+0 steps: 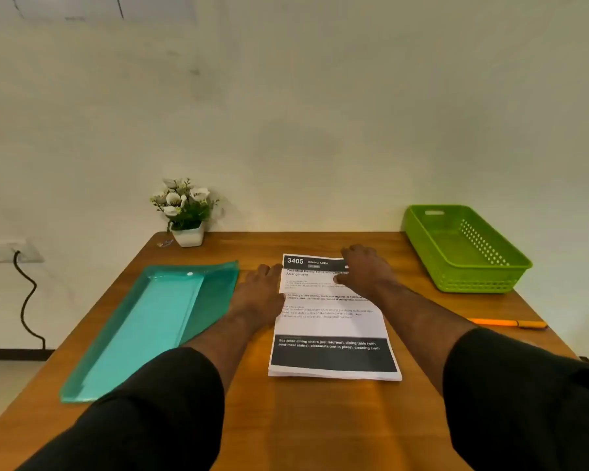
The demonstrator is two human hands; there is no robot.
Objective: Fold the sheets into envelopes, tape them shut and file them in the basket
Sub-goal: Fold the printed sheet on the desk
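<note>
A thin stack of white printed sheets (334, 321), black-banded at head and foot, lies lengthwise in the middle of the brown wooden worktop (320, 419), its near edge showing several leaves fanned slightly apart. The left hand (261, 290) rests flat at the stack's far left edge, fingers straight and lying partly on the wood, partly against the paper; its grip is spread and holds nothing. The right hand (366, 270) lies palm-down over the far right corner of the top sheet, fingers loosely extended and pressing on the paper, not curled round it as far as can be seen. To the left sits a translucent teal plastic tray (170, 317), near the stack but not touching it; at the far right corner stands the perforated lime-green plastic basket (419, 239), apparently with nothing filed in it. An orange pen (507, 322) lies at the right edge, and a small white pot of artificial white flowers (186, 212) stands at the back. No tape is in view. This looks like the very start: the paper is being squared or the top sheet singled out, with no fold yet made. The next move likely calls for lifting the far edge of one sheet alone and bringing it toward the body to crease
</note>
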